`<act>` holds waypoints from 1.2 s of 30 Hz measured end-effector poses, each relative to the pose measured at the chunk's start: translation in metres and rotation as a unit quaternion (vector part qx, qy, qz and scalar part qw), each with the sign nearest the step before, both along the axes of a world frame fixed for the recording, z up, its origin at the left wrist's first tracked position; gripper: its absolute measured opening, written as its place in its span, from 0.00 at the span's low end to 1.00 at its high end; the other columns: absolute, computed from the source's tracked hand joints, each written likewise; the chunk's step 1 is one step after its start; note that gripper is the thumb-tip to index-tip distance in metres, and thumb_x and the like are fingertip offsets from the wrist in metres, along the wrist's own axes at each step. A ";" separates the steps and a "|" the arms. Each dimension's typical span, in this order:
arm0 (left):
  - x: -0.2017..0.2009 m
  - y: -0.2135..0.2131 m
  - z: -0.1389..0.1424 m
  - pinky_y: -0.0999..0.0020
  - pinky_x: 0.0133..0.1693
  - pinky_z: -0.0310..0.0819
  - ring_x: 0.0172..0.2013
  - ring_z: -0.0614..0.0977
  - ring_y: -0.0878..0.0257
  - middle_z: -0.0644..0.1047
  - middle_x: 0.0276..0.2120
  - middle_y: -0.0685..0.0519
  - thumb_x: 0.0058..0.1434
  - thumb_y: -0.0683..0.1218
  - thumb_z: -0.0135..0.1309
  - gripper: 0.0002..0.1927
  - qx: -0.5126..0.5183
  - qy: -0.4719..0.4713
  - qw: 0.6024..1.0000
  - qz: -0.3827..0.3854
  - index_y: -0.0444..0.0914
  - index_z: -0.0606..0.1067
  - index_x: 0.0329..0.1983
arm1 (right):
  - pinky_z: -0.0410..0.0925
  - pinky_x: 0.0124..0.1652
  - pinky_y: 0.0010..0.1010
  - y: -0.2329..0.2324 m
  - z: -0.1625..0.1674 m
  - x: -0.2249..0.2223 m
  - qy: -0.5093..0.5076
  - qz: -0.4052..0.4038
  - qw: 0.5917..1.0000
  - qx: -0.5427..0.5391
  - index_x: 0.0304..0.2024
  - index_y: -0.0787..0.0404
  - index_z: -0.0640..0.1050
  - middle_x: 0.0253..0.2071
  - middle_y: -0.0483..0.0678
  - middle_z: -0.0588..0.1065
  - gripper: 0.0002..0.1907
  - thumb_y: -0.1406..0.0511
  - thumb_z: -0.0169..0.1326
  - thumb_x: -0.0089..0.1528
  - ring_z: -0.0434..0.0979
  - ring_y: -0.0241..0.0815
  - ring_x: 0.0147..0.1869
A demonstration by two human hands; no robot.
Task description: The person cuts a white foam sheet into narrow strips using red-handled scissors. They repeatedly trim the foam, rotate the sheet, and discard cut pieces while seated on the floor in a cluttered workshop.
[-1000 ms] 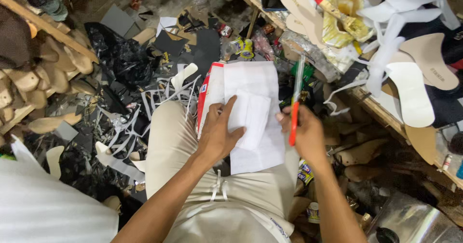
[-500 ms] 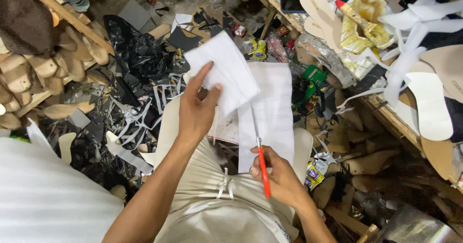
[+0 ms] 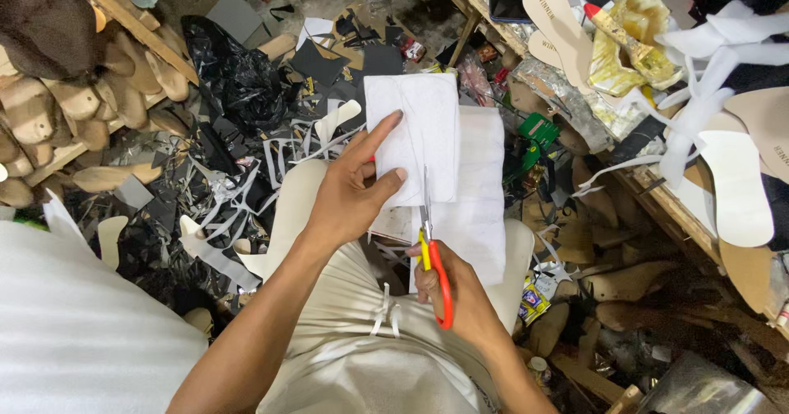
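Observation:
My left hand (image 3: 355, 190) holds up a white sheet of material (image 3: 423, 131) over my lap, thumb on its face and forefinger along its left edge. My right hand (image 3: 460, 295) grips red-handled scissors (image 3: 433, 259) with yellow at the pivot; the blades point up and meet the sheet's lower edge. A larger white sheet (image 3: 475, 209) with faint lines lies on my lap beneath both. I sit in light trousers (image 3: 362, 332) with a drawstring.
White and black offcuts (image 3: 238, 192) litter the floor to the left, with a black plastic bag (image 3: 234, 77). Wooden shoe lasts (image 3: 49, 102) fill racks at the left. A bench at the right (image 3: 682, 217) carries insole shapes (image 3: 735, 188) and white strips.
My right hand has moved down toward my lap, turning the scissors so the blades point up into the sheet. My left hand has lifted the smaller sheet and straightened it.

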State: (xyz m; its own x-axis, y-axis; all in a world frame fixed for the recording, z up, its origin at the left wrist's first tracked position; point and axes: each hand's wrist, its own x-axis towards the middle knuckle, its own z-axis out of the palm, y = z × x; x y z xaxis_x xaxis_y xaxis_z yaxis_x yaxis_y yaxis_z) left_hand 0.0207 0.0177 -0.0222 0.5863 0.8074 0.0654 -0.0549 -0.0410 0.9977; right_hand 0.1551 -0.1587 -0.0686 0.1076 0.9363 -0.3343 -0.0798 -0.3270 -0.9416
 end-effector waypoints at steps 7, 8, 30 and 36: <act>-0.002 0.004 -0.002 0.76 0.53 0.73 0.54 0.78 0.68 0.69 0.59 0.51 0.65 0.34 0.57 0.34 -0.004 -0.031 0.999 -0.014 0.44 0.65 0.74 | 0.61 0.24 0.26 -0.006 -0.004 0.004 0.027 -0.041 0.998 -0.042 0.48 0.69 0.76 0.26 0.44 0.69 0.18 0.60 0.54 0.65 0.66 0.34 0.23; -0.002 0.003 -0.001 0.75 0.53 0.73 0.54 0.77 0.68 0.68 0.59 0.52 0.65 0.34 0.58 0.35 0.002 -0.040 0.999 -0.007 0.44 0.65 0.74 | 0.62 0.24 0.26 -0.006 -0.005 0.005 0.009 -0.033 0.998 -0.044 0.48 0.68 0.76 0.26 0.43 0.70 0.17 0.60 0.54 0.64 0.68 0.34 0.23; 0.002 -0.020 -0.010 0.78 0.36 0.72 0.35 0.74 0.73 0.74 0.58 0.56 0.57 0.38 0.62 0.29 -0.072 0.035 0.995 -0.053 0.42 0.74 0.64 | 0.69 0.35 0.26 0.001 -0.017 0.005 -0.108 0.015 0.987 0.114 0.37 0.63 0.72 0.29 0.45 0.74 0.34 0.41 0.35 0.70 0.74 0.34 0.32; -0.003 -0.020 -0.013 0.78 0.47 0.74 0.47 0.76 0.73 0.75 0.58 0.54 0.61 0.37 0.63 0.28 -0.001 0.009 0.998 -0.064 0.40 0.74 0.66 | 0.67 0.28 0.27 -0.001 -0.018 -0.001 -0.023 -0.052 0.998 0.033 0.34 0.64 0.70 0.24 0.47 0.72 0.28 0.44 0.46 0.66 0.72 0.36 0.26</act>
